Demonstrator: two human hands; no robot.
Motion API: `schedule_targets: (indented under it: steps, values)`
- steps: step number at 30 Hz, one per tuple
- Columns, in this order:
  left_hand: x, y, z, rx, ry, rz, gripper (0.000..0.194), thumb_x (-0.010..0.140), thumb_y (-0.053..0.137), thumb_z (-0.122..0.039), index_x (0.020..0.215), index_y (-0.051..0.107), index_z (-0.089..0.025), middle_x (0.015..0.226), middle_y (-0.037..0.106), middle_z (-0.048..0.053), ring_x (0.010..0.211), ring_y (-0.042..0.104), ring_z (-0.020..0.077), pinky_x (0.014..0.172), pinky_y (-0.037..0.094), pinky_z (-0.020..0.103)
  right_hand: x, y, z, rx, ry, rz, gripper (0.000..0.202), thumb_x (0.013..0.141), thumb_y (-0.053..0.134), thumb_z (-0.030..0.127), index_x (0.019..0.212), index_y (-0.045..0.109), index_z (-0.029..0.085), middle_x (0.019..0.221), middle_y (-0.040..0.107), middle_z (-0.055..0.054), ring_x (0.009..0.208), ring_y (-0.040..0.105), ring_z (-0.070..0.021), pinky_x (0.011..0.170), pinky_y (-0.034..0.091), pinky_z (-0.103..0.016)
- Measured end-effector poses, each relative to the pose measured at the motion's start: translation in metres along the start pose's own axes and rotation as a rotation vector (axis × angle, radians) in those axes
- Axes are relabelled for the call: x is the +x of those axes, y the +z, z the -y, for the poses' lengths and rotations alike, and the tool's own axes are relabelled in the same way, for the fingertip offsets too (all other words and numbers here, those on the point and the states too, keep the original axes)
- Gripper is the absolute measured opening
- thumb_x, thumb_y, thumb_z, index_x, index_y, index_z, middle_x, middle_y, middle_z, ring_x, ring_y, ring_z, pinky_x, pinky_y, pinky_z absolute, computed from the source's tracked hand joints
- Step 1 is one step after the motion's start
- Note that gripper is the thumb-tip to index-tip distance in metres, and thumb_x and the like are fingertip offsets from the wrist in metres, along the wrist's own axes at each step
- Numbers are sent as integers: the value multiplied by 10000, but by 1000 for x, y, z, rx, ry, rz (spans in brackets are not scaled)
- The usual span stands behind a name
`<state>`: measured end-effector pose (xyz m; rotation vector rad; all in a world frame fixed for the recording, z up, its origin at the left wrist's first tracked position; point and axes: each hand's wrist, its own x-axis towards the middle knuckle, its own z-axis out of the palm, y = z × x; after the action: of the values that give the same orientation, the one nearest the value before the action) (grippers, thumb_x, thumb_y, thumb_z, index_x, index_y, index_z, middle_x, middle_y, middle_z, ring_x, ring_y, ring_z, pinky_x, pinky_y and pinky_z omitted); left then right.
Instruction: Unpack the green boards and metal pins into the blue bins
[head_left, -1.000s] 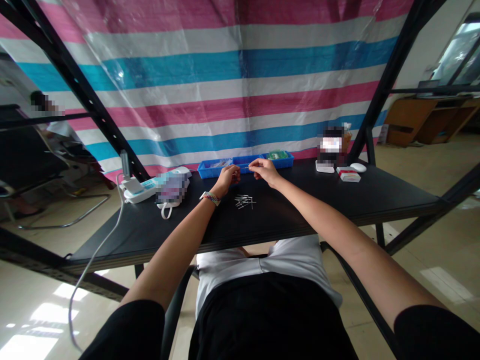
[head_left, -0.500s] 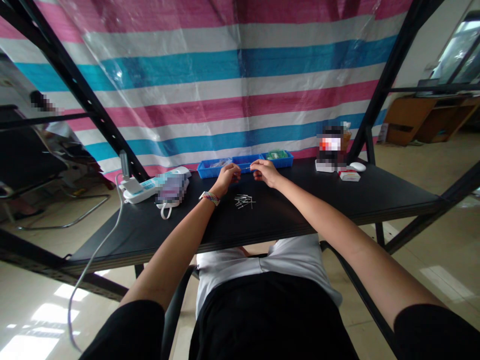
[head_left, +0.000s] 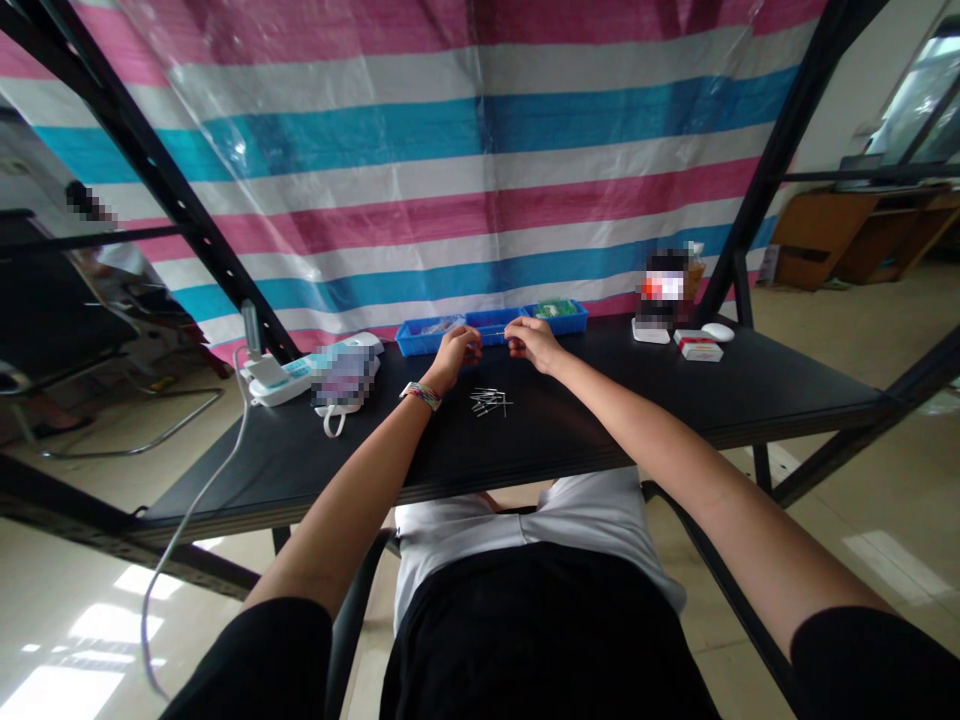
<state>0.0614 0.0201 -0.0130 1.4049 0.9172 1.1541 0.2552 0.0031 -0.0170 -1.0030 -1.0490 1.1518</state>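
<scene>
My left hand and my right hand face each other just in front of a blue divided tray. Between their pinched fingertips runs a thin silvery metal pin, apparently gripped at both ends; its exact shape is too small to make out. Below the hands, a loose pile of similar thin metal pins, resembling blind rivets, lies on the black table. The tray's left compartment holds clear plastic bags, and green items sit in the right one.
On the left are a white power strip with a cable, and a blurred pouch-like thing. At the right stand a small red-and-white box, a white mouse and a bottle. A striped sheet hangs behind; a person sits far left.
Both hands stay in almost the same place with the pin between them. The gap between the fingertips looks slightly wider, and the view has shifted a little.
</scene>
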Motion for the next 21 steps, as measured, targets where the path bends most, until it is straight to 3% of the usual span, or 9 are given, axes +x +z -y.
schedule_targets:
  steps: [8,15,18,21]
  values:
    - [2,-1,4,6,13,0,212,709,707,-308,870,630,-193,760,619,10,619,600,126,554,465,221,25,-12,4,-122,-335,-315,134,804,748,250,800,618,215,616,619,52,497,602,-102,503,529,-194]
    - [2,-1,3,7,13,-20,247,678,705,-330,873,644,-192,749,610,9,621,603,133,547,462,224,31,-28,0,-455,-360,-241,165,813,714,288,873,812,170,685,730,-16,490,624,-136,482,490,-233]
    - [1,-1,1,-2,15,-16,234,686,708,-327,866,641,-193,739,603,6,621,600,134,550,457,225,22,-30,3,-537,-370,-68,176,808,708,262,874,833,157,764,771,-33,490,577,-112,500,463,-237]
    - [0,0,0,-1,14,-19,213,691,703,-309,858,642,-193,740,607,7,622,593,135,550,455,226,8,-21,5,-595,-243,331,174,775,763,266,869,847,145,794,790,-44,512,551,-105,515,444,-241]
